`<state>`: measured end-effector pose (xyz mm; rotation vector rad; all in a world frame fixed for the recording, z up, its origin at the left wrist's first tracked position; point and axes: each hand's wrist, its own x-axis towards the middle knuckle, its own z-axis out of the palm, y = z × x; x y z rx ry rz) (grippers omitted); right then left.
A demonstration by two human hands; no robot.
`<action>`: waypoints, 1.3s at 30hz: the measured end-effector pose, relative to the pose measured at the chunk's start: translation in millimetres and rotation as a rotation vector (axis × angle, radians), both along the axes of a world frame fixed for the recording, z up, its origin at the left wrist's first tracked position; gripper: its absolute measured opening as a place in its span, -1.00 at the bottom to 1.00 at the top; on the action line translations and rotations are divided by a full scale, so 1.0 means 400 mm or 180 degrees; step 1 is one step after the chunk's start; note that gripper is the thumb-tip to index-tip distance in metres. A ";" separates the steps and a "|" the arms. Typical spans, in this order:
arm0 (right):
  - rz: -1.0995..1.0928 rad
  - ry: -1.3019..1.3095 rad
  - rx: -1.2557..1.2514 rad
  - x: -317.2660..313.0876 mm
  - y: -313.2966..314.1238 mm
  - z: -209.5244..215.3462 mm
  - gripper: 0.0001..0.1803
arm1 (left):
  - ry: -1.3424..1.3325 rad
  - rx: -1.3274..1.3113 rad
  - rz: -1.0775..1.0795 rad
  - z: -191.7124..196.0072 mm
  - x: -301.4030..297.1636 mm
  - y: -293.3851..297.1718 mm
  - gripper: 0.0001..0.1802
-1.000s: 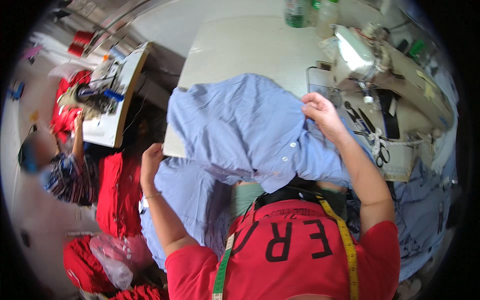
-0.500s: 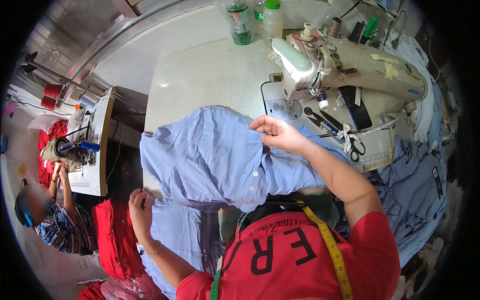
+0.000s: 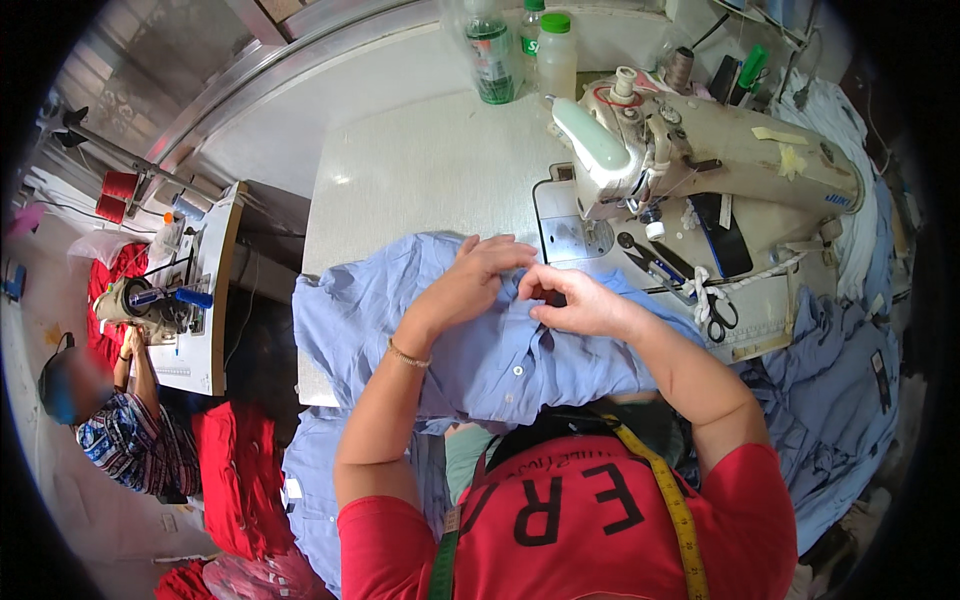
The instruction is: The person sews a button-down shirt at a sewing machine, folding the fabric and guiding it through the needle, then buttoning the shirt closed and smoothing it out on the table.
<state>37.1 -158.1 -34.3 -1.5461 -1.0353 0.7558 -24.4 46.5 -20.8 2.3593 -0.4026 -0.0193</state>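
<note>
A light-blue button-up shirt lies rumpled across the table's front, its white buttons showing near my body. My left hand is over its upper part, fingers stretched flat toward my other hand, with nothing seen in them. Beside it, the curled fingers and thumb of my right hand close on the shirt near its button edge; the exact pinch is partly hidden. Just beyond my hands stands a sewing machine with a metal needle plate.
Scissors, a dark phone and small tools lie by the machine. Bottles stand at the back. More blue garments are piled at right. At left, a co-worker sits at another machine near red cloth.
My left hand has come up from the shirt's lower left edge onto its upper middle, beside my right hand. My right hand stays by the button edge.
</note>
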 end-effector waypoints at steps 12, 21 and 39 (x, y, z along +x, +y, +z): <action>-0.0235 -0.0243 -0.0157 0.009 -0.012 -0.008 -0.64 | 0.0292 0.0443 0.0133 0.119 -0.069 0.125 -0.80; -0.0134 0.0210 -0.0115 0.016 0.002 -0.029 -0.61 | 0.0952 -0.1432 0.0182 0.047 -0.098 0.138 -0.26; 0.0240 0.0338 -0.0211 0.047 -0.008 -0.042 -0.52 | 0.0997 -0.0769 0.0312 0.150 -0.117 0.110 -0.38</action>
